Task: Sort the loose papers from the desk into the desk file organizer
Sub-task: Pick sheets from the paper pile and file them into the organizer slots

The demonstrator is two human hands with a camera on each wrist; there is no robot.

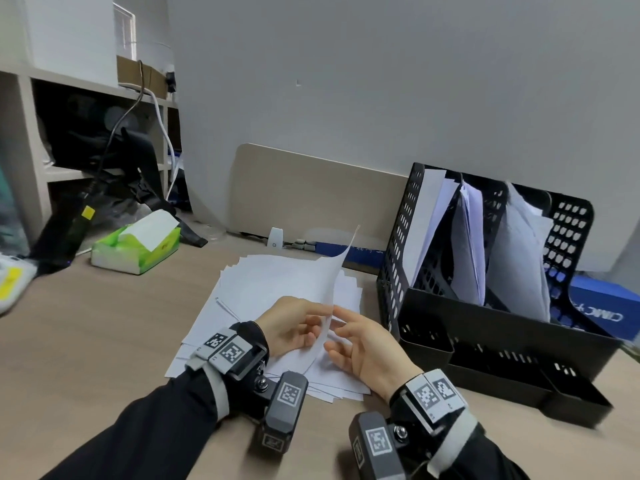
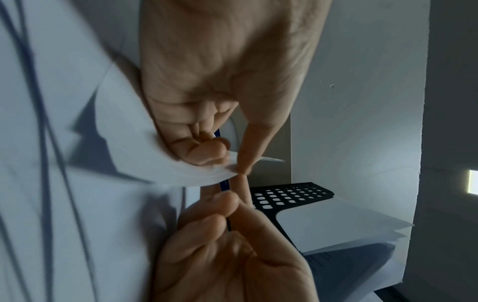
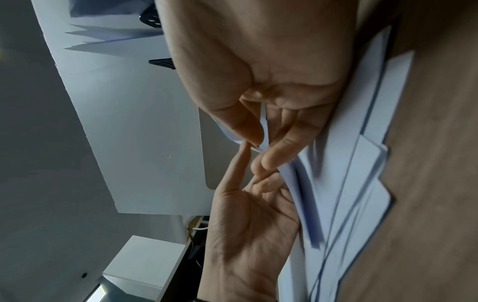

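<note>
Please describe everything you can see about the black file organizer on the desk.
The black file organizer stands upright on the wooden desk, to the right of the loose paper pile, against the grey wall. It looks like plastic, with perforated side walls and dividers forming upright compartments. White papers already lean inside the compartments, some bent. Low, open trays run along its front. A blue box lies behind its right side. Neither hand touches it.
</note>
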